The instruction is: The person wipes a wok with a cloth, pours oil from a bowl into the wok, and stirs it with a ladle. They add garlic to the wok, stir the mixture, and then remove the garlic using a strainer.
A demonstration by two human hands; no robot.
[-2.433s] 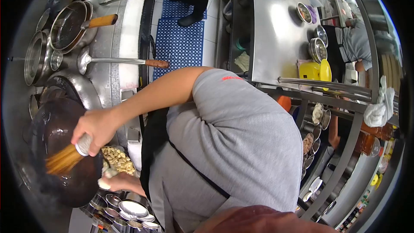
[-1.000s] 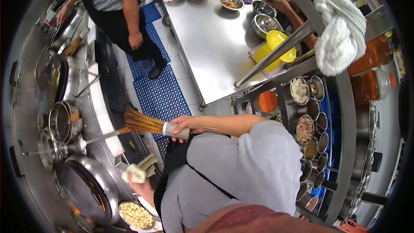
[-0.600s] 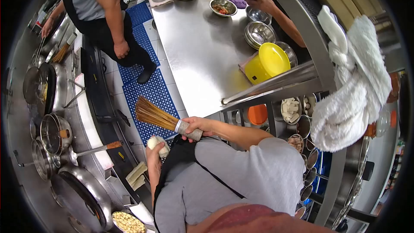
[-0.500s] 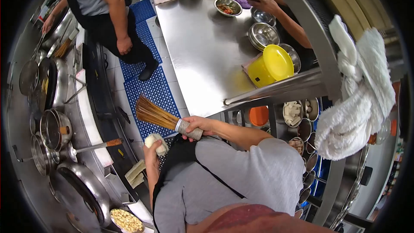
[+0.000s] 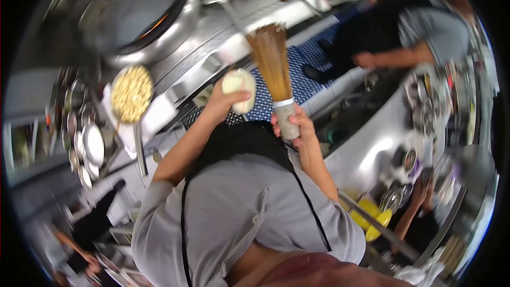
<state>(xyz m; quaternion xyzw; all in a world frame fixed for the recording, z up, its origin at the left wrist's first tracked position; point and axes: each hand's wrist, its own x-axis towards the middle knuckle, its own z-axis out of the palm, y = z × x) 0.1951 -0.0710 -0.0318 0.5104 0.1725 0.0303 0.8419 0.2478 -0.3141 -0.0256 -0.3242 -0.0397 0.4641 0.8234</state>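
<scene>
In front of my body, my left hand (image 5: 226, 102) is closed round a folded white cloth (image 5: 240, 87), with the thumb across its front. To the right of it, my right hand (image 5: 295, 124) grips the pale wrapped handle of a bamboo brush (image 5: 274, 66). The bristles point up and slightly left, over the patterned blue mat (image 5: 313, 53). The two hands are apart. A strainer (image 5: 132, 94) full of pale chopped pieces lies left of my left hand, its handle toward me.
A large wok (image 5: 143, 18) with an orange flame beside it stands at the upper left. One co-worker (image 5: 419, 34) stands at the upper right; another person's hands are over the steel table (image 5: 356, 154). A yellow container (image 5: 366, 215) is at the lower right.
The view has swung left, so the stove now fills the upper left and the table lies at the right. The brush has turned from pointing left to pointing up. Both hands keep their holds.
</scene>
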